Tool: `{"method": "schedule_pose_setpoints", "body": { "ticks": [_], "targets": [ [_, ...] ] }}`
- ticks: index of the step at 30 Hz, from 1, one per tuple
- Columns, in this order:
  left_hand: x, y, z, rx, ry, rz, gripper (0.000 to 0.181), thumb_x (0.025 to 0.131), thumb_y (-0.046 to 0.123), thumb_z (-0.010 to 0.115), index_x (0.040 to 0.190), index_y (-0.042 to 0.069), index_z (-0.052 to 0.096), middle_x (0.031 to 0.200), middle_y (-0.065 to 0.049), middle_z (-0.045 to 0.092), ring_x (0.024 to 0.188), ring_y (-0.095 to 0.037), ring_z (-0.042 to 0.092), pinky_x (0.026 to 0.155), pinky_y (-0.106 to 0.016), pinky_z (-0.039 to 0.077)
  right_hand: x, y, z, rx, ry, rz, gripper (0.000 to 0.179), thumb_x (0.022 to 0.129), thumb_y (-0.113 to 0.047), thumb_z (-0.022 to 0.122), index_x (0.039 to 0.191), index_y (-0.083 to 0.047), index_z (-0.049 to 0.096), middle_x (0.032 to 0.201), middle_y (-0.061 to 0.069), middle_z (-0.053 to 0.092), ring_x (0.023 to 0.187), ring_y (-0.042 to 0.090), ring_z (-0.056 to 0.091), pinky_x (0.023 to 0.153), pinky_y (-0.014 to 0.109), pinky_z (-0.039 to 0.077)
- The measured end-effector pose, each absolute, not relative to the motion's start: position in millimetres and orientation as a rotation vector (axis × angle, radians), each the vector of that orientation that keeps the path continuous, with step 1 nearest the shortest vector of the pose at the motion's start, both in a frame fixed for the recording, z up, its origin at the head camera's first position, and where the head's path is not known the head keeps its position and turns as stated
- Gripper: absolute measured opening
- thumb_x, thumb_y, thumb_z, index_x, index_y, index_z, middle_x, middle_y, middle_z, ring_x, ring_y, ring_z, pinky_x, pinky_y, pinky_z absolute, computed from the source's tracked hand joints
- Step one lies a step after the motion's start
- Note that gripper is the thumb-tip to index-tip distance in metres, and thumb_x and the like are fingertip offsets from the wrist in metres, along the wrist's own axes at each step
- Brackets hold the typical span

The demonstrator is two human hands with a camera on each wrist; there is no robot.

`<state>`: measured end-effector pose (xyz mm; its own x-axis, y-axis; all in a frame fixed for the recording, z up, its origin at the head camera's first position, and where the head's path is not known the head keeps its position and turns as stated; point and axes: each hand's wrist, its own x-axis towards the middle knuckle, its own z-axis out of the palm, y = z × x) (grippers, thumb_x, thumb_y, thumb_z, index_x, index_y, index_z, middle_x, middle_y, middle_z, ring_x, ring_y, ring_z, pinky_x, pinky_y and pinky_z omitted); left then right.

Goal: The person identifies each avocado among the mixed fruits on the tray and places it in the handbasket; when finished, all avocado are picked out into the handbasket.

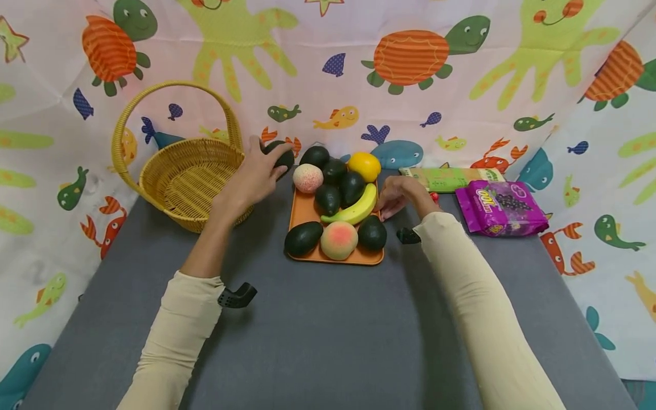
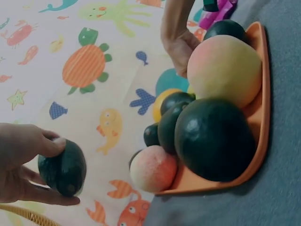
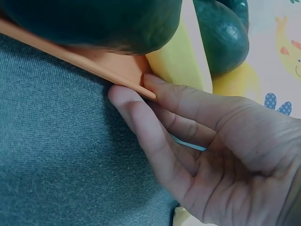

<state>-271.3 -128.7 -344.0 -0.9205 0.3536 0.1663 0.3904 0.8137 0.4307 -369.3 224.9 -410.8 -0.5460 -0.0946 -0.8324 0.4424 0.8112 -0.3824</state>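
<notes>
While a wicker basket [image 1: 169, 165] sits left of the orange tray [image 1: 302, 210], a person's left hand [image 1: 258, 173] grips a dark green avocado [image 2: 63, 167] just off the tray's far left corner. Peaches [image 1: 339, 240], other avocados [image 1: 303, 239] and a banana [image 1: 356, 209] fill the tray, its right rim pinched by the right hand [image 1: 394, 193]; a purple packet [image 1: 504, 208] lies to the tray's right.

Lettering on the purple packet [image 1: 507, 208] and green packet [image 1: 445, 181] is illegible.

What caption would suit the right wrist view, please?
The right grip pinches the orange tray rim beside a banana.
</notes>
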Motion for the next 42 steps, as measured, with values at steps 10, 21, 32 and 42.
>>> {"method": "schedule_pose_setpoints", "body": {
  "ticks": [10,21,32,42],
  "targets": [
    [-278.6,-175.0,-317.3,-0.176,-2.864,-0.869,0.065,0.103,0.044,0.062,0.159,0.025,0.034,0.148,-0.033,0.037,0.121,-0.054,0.055,0.101,-0.069,0.052,-371.5,228.3,-413.3,0.265,2.054,-0.703,0.024,0.094,-0.019,0.08,0.107,0.001,0.076,0.078,0.006,0.077,0.068,0.015,0.077,0.085,0.027,0.062],
    [-301.0,-245.6,-317.4,0.097,-2.882,-0.867,0.075,0.105,0.045,0.055,0.165,0.016,0.021,0.159,-0.04,0.026,0.135,-0.066,0.044,0.106,-0.076,0.044,-373.7,229.2,-411.6,0.306,2.067,-0.722,0.023,0.094,-0.016,0.08,0.105,0.003,0.075,0.076,0.008,0.077,0.066,0.015,0.077,0.078,0.026,0.063],
    [-318.2,-283.8,-355.5,0.284,-3.023,-0.806,0.071,0.108,0.031,0.051,0.165,0.003,0.017,0.16,-0.051,0.013,0.144,-0.073,0.021,0.109,-0.081,0.034,-370.8,224.0,-407.3,0.277,2.064,-0.668,0.022,0.094,-0.017,0.079,0.104,0.002,0.074,0.077,0.008,0.077,0.067,0.015,0.076,0.085,0.028,0.062],
    [-312.2,-288.3,-408.9,0.415,-3.05,-0.551,0.052,0.107,0.006,0.036,0.157,-0.006,0.027,0.149,-0.053,0.021,0.138,-0.07,0.022,0.115,-0.077,0.021,-374.3,222.1,-410.3,0.25,2.048,-0.644,0.025,0.095,-0.018,0.078,0.108,0.003,0.074,0.077,0.007,0.076,0.068,0.014,0.076,0.089,0.028,0.061]
  ]
}}
